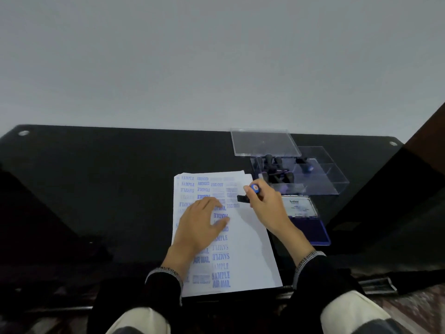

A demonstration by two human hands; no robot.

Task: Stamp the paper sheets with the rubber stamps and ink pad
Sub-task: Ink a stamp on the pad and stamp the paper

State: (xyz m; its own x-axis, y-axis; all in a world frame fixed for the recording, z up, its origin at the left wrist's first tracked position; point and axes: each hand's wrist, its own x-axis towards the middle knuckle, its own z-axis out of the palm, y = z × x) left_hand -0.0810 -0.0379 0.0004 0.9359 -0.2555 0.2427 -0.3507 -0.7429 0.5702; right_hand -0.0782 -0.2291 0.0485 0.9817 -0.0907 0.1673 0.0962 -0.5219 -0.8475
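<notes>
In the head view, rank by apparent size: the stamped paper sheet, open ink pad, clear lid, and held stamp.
1. White stamped paper sheet
2. Open blue ink pad and clear plastic lid: too alike to rank
3. Blue-capped black rubber stamp

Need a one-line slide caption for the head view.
Left hand steadies the paper sheets while right hand holds a rubber stamp.

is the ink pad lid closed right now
No, the ink pad lies open beside the paper sheets, its lid flipped back and the blue pad exposed.

Black glass desk (96,189) — plain, perhaps grey, wall (216,56)
</notes>
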